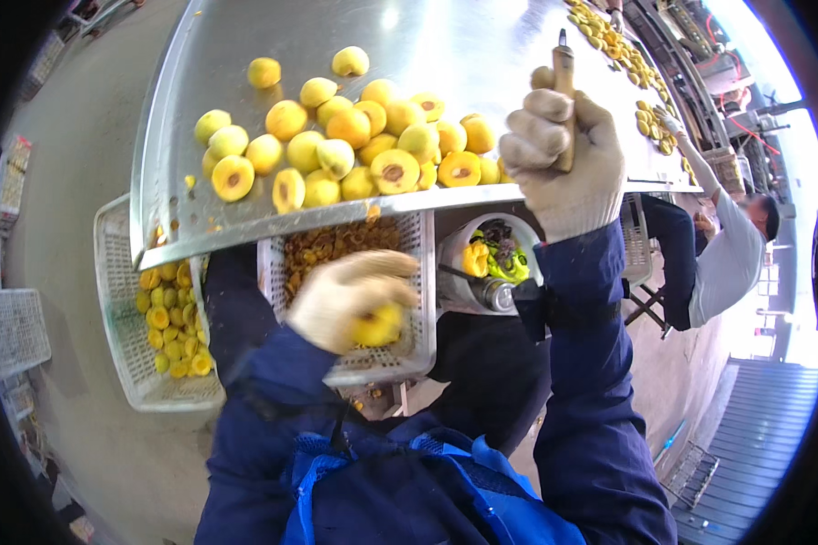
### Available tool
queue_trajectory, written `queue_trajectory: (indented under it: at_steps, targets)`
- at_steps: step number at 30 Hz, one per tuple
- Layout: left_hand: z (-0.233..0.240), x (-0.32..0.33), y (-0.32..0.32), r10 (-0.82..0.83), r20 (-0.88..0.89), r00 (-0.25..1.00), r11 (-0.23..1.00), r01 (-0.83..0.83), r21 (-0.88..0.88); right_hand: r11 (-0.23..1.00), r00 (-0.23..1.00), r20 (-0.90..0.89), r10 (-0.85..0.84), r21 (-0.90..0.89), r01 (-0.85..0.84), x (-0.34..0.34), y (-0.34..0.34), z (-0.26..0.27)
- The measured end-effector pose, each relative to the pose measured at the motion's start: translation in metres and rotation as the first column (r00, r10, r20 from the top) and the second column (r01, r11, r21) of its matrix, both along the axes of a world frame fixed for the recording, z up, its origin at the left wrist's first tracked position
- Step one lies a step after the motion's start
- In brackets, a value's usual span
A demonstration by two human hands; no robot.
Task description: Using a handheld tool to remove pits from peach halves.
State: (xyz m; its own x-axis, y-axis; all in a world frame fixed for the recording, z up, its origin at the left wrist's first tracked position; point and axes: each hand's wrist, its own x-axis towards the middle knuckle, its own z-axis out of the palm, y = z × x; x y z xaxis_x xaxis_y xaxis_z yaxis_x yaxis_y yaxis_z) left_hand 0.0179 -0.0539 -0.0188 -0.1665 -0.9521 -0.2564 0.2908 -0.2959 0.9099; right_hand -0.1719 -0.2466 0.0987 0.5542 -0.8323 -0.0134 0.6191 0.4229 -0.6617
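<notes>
My gloved left hand (354, 300), blurred, holds a yellow peach half (380, 325) above a white plastic crate (419, 327) with brown pits and scraps inside. Closed around the wooden handle of a small tool with a short metal tip (564, 68) is my gloved right hand (566, 150), raised over the edge of the metal table (279, 225). On the table, left of my right hand, lies a pile of yellow peaches (347, 127); some show a cut face with a brown centre, such as the one near the edge (395, 172).
Left of my legs stands a crate of peach halves (116, 327). A white bucket (450, 293) with a can and gloves sits under the table edge. Another person (729, 252) works at the right, near rows of fruit halves (613, 44). More crates (17, 327) stand far left.
</notes>
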Motion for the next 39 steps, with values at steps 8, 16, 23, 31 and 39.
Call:
queue_trajectory:
  at_steps: [8,16,23,31,39]
  targets:
    - [-0.021,-0.059,0.042,0.302,-0.641,0.706,0.917,-0.031,0.398,0.865,0.75,-0.503,0.43,-0.009,-0.502,-0.109,0.1,0.13]
    - [0.0,-0.048,0.081,0.423,-0.538,0.729,0.893,-0.234,0.386,0.979,0.883,0.449,0.134,0.077,-0.188,-0.046,0.139,-0.021]
    - [-0.057,-0.039,0.112,0.419,-0.565,0.711,0.88,-0.165,0.445,0.963,0.604,0.753,0.26,-0.245,-0.108,-0.05,0.127,0.043]
    - [-0.017,-0.062,0.093,-0.04,-0.345,0.938,0.961,0.131,0.244,0.978,0.635,0.749,0.189,-0.205,-0.049,-0.041,0.129,0.053]
    - [0.025,-0.101,0.065,-0.146,-0.076,0.986,0.986,0.151,0.071,0.847,0.953,0.272,0.131,-0.53,0.035,-0.018,0.084,-0.006]
